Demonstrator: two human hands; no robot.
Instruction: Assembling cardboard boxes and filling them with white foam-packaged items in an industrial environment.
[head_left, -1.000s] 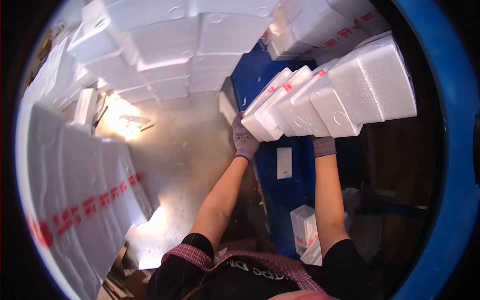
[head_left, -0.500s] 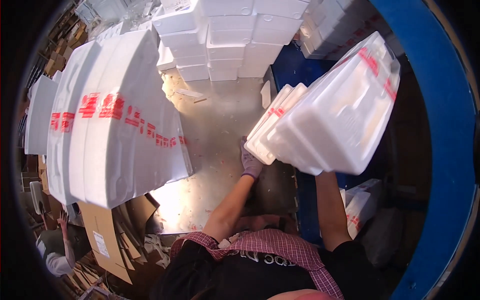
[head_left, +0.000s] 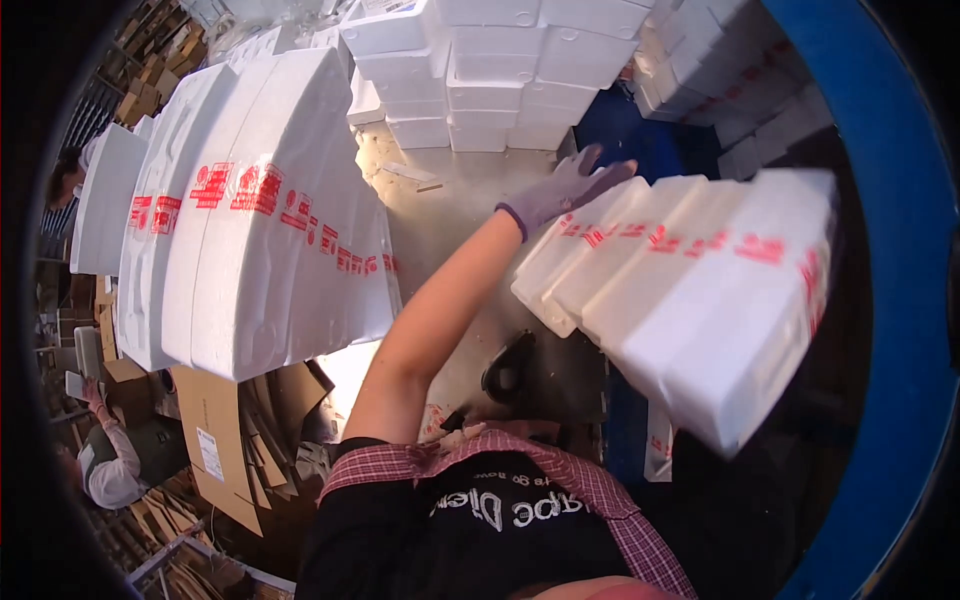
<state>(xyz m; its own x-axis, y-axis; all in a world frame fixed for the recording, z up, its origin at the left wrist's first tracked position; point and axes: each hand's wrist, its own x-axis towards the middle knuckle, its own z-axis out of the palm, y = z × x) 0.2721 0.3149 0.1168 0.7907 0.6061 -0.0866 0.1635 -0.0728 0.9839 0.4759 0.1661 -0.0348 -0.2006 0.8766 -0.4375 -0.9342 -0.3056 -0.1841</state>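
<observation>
My left hand (head_left: 575, 190), in a purple-grey glove, reaches out with its fingers stretched. It lies at the far upper edge of a stack of white foam boxes (head_left: 675, 285) with red-printed tape; whether it presses on them, I cannot tell. The stack leans over the right edge of the metal table (head_left: 455, 250), its big near box (head_left: 715, 375) a little blurred. My right hand and forearm are hidden by the boxes. A black tape dispenser (head_left: 508, 367) lies on the table just in front of me.
A tall pile of taped foam boxes (head_left: 265, 210) stands on the left. More white boxes (head_left: 490, 75) are stacked at the back. Flattened cardboard (head_left: 220, 430) leans at the lower left, near another person (head_left: 115, 455). A blue frame (head_left: 905, 280) curves along the right.
My left hand has gone from the low near end of the box stack to its far upper edge. The stack has turned, its big box swinging nearer to me. The tape dispenser has come into view.
</observation>
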